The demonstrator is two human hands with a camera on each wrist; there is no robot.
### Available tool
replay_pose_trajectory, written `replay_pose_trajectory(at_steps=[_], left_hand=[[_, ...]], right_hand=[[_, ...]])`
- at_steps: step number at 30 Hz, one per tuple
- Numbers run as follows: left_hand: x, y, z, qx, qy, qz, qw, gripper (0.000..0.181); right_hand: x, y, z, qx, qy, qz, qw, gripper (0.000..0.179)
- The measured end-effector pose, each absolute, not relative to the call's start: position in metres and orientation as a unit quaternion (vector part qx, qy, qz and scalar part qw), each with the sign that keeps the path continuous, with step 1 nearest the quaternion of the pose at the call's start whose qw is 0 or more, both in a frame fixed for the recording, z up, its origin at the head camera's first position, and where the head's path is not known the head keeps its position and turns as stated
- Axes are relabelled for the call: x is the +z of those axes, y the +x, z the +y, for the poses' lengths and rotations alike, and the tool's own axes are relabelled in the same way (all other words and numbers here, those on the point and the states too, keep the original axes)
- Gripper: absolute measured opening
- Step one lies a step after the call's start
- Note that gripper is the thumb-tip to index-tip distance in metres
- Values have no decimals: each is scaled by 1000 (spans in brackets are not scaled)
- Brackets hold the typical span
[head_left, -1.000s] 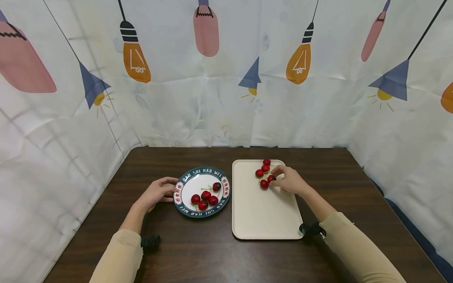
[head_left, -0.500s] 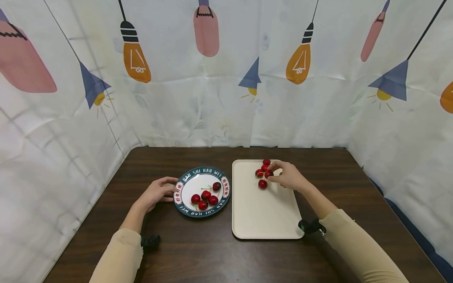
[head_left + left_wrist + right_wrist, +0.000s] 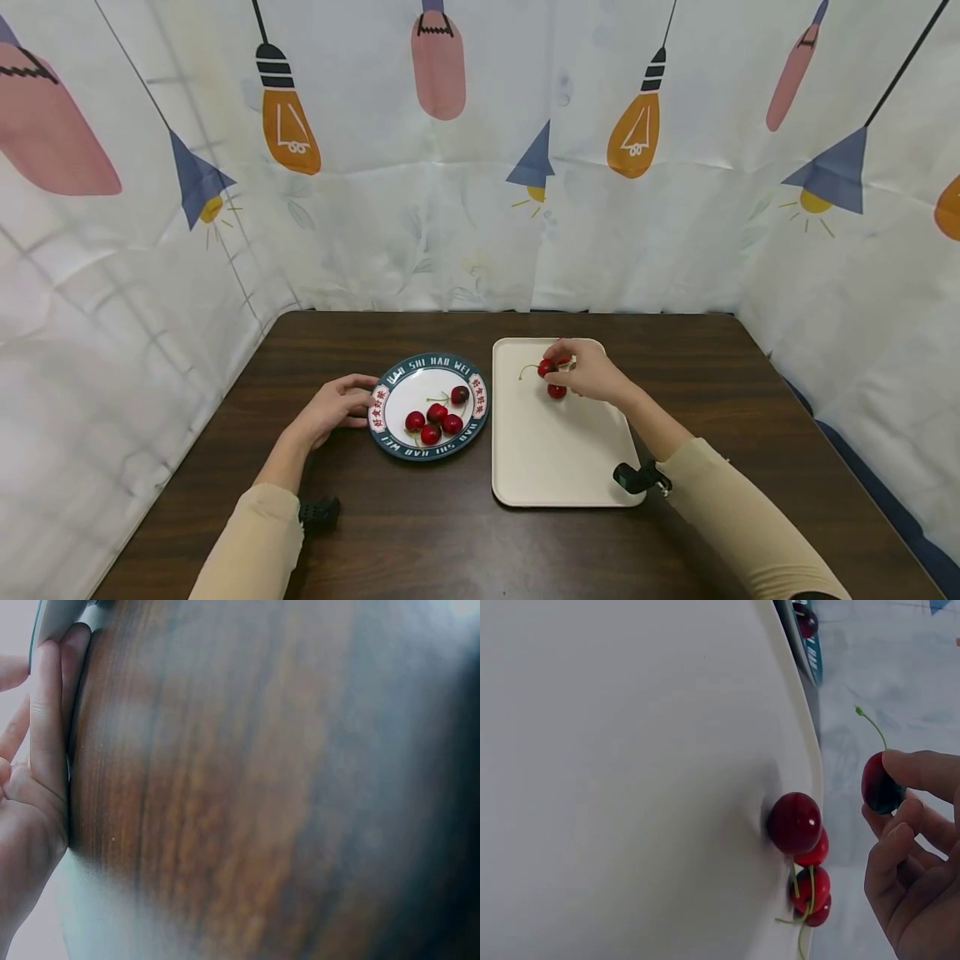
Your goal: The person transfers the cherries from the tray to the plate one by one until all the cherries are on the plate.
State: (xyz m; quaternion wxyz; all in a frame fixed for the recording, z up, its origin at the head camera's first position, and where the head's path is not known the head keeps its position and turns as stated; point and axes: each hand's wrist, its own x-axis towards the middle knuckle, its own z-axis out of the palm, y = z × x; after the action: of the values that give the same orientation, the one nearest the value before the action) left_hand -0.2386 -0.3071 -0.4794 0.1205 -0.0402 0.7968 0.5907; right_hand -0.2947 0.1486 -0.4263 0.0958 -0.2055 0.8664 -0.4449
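Right hand (image 3: 588,372): thumb and fingertips pinch one cherry; right wrist view shows it raised off the surface.
Held cherry (image 3: 547,367): over the far part of the tray (image 3: 555,458), stem (image 3: 875,726) pointing away from your palm.
Left hand (image 3: 333,412): fingers fairly straight, touching the left rim of the plate (image 3: 412,393); reads as a brace, not a grip.
Pinch: go light. Skin looks slick and round, so a hard squeeze could pop it loose or bruise it.
Lift: get above the tray cherries (image 3: 795,823) before any sideways travel; their loose stems could snag your fingers.
Set-down: if the plate is your target, I'd cross the tray's left rim high, use the bare white at the plate's far left, release low so it doesn't roll.
Brace: light contact should do; a push could slide the plate on the table (image 3: 405,533).
Count, tray cherries: 4 in the right wrist view; your hand hides most of them in the head view.
Count, plate cherries (image 3: 430,434): 5.
Count, pinched: 1, so 10 cherries total.
Count, dishes: 1 plate, 1 tray.
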Motion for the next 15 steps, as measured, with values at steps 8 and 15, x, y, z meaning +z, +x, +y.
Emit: replay_pose_trajectory(at_steps=[8,15], left_hand=[[-481,-239,-307,586,-38,800,123,51],[-480,-239,-308,587,-36,800,118,51]], right_hand=[[-428,-296,127,-416,-211,880,92,33],[-435,-301,108,-441,-221,864,96,30]])
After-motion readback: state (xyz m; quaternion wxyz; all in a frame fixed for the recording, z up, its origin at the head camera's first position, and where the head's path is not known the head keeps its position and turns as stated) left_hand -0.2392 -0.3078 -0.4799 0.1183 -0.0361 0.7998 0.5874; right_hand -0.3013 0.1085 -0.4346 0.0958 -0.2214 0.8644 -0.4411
